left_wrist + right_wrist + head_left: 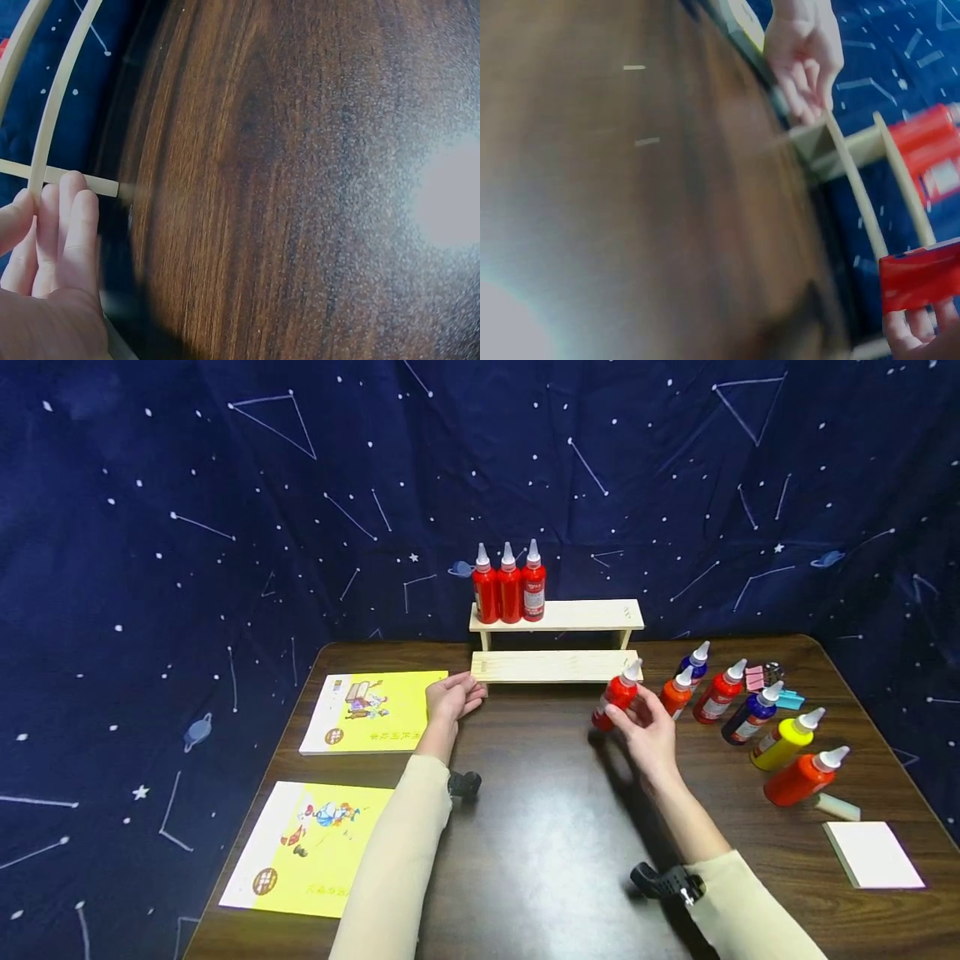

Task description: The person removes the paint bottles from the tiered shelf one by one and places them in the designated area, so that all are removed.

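And it's the red squeeze bottle (pixel 617 700) in play, right in front of the lower board's right end, nozzle leaning away to the right! The right hand (pixel 648 735) has it, thumb and fingers pinched round the body; whether its base clears the desk (pixel 540 827) is hard to call. Looks full, so probably some weight there, with smooth, slick plastic that should give a little under a squeeze. Mid-body is the sensible hold (the slim white nozzle would be a poor handle).

Across to the left hand (pixel 453 697), its thumb and fingers gripping the left end of the wooden shelf (pixel 555 667) at the lower board. That shelf looks light and stiff, likely easy to nudge; its end edge offers a tidy grip.

Up top, three red bottles (pixel 510 595) stand side by side at the left. Out right, a yellow bottle (pixel 782 743) stands among other coloured ones, a white notepad (pixel 874 856) nearer the person. Far left, two yellow-covered books (pixel 390 710) lie flat!
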The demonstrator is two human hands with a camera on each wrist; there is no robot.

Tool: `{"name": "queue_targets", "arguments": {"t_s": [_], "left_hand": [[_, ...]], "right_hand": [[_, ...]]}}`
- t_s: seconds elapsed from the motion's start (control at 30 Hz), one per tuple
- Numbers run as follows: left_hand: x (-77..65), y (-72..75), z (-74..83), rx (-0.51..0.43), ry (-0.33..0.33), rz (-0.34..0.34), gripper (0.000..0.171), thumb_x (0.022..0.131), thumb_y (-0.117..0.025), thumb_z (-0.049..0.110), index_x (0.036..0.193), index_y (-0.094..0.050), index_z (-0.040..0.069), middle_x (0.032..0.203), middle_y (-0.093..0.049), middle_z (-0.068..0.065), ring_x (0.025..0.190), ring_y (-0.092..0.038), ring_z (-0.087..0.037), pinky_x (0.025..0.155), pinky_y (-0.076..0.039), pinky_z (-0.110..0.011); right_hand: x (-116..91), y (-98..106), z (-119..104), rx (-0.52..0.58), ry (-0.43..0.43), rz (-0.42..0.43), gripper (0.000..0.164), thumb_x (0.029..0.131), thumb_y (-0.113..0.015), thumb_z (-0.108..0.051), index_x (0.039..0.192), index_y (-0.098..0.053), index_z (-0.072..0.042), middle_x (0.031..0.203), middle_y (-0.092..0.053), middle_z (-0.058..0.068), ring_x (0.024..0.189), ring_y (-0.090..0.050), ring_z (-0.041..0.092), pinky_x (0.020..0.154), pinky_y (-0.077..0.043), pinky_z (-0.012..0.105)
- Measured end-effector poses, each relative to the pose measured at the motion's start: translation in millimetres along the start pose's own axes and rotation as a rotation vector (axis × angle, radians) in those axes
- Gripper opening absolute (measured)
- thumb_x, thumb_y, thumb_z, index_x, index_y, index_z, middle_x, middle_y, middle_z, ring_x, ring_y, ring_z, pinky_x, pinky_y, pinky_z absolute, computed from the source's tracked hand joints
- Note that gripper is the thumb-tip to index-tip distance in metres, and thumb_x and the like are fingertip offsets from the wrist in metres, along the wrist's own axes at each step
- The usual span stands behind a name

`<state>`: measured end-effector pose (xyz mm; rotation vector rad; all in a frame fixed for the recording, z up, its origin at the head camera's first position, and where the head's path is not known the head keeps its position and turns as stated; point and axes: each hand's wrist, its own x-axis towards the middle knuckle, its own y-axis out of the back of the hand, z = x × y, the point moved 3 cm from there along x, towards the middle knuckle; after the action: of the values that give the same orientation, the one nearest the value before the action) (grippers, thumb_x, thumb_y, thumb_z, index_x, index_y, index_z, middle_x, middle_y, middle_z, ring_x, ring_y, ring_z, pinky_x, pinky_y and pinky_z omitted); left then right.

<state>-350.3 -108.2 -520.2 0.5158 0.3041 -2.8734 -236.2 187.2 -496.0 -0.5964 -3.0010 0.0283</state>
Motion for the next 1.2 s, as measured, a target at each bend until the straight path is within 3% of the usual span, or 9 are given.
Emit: {"name": "queue_targets", "arguments": {"t_s": [0.1,0.2,0.3,0.4,0.53,0.67,0.8,1.07,1.2], "left_hand": [[0.4,1.9,-1.5,-0.003,0.003,0.0,0.025,0.091,-0.065,0.005,0.115,-0.067,0.0,0.105,-0.069,-0.024,0.093,-0.069,-0.03,0.078,-0.058,-0.035],[0.4,2.7,-1.2,0.0,-0.004,-0.004,0.025,0.091,-0.064,0.005,0.115,-0.067,0.0,0.105,-0.069,-0.023,0.092,-0.07,-0.029,0.077,-0.058,-0.034],[0.2,2.1,-0.7,-0.004,-0.007,-0.001,0.025,0.091,-0.064,0.005,0.115,-0.067,-0.001,0.104,-0.069,-0.023,0.092,-0.07,-0.029,0.079,-0.057,-0.036],[0.6,2.8,0.4,-0.008,-0.004,0.001,0.026,0.09,-0.065,0.006,0.116,-0.067,0.0,0.104,-0.069,-0.023,0.092,-0.07,-0.029,0.081,-0.057,-0.037],[0.9,2.8,1.0,-0.005,-0.003,0.002,0.026,0.09,-0.065,0.007,0.116,-0.067,0.0,0.103,-0.07,-0.022,0.092,-0.07,-0.029,0.08,-0.057,-0.037],[1.2,0.9,-0.8,-0.004,0.007,-0.004,0.027,0.09,-0.066,0.008,0.116,-0.067,0.0,0.103,-0.07,-0.022,0.091,-0.07,-0.028,0.08,-0.057,-0.036],[1.8,-0.1,-2.8,0.004,0.02,-0.007,0.027,0.09,-0.066,0.008,0.116,-0.067,0.001,0.105,-0.069,-0.022,0.09,-0.071,-0.027,0.08,-0.057,-0.036],[0.9,-0.4,-0.5,0.011,0.019,-0.001,0.028,0.09,-0.066,0.008,0.117,-0.066,0.001,0.107,-0.068,-0.023,0.093,-0.069,-0.029,0.08,-0.057,-0.037],[0.8,-1.4,0.3,0.01,0.035,0.006,0.028,0.09,-0.067,0.009,0.117,-0.067,0.002,0.106,-0.069,-0.022,0.094,-0.069,-0.029,0.081,-0.057,-0.037]], "right_hand": [[-23.0,34.1,13.5,-0.012,-0.019,0.103,0.048,0.081,-0.074,0.001,0.126,-0.056,-0.001,0.099,-0.064,-0.006,0.09,-0.061,0.008,0.078,-0.05,0.011],[-38.9,66.8,18.1,-0.099,-0.023,0.199,0.049,0.081,-0.075,-0.002,0.126,-0.057,-0.002,0.096,-0.062,-0.015,0.089,-0.06,0.003,0.078,-0.049,0.009],[-42.4,93.5,18.6,-0.204,-0.024,0.258,0.052,0.081,-0.076,-0.007,0.128,-0.056,-0.003,0.1,-0.06,-0.014,0.088,-0.058,-0.002,0.076,-0.047,0.006],[-35.0,108.6,18.0,-0.285,-0.009,0.299,0.052,0.082,-0.076,-0.011,0.13,-0.057,-0.004,0.106,-0.062,-0.005,0.087,-0.055,-0.006,0.077,-0.047,0.005],[-19.8,114.6,16.0,-0.336,0.007,0.313,0.052,0.084,-0.074,-0.013,0.132,-0.055,-0.004,0.117,-0.062,0.013,0.094,-0.056,0.0,0.091,-0.05,0.019],[-6.5,114.7,15.7,-0.35,-0.023,0.292,0.054,0.087,-0.072,-0.018,0.136,-0.052,-0.007,0.127,-0.058,0.019,0.107,-0.058,0.017,0.1,-0.048,0.032],[1.4,112.5,18.1,-0.35,-0.047,0.28,0.055,0.088,-0.07,-0.019,0.138,-0.05,-0.008,0.128,-0.058,0.018,0.112,-0.056,0.027,0.101,-0.048,0.033],[7.3,107.2,21.3,-0.33,-0.06,0.27,0.055,0.088,-0.07,-0.019,0.138,-0.05,-0.009,0.127,-0.057,0.017,0.109,-0.056,0.024,0.096,-0.049,0.024],[7.5,108.5,20.1,-0.33,-0.069,0.256,0.056,0.088,-0.07,-0.019,0.139,-0.049,-0.009,0.13,-0.057,0.018,0.114,-0.055,0.027,0.099,-0.048,0.027]]}}
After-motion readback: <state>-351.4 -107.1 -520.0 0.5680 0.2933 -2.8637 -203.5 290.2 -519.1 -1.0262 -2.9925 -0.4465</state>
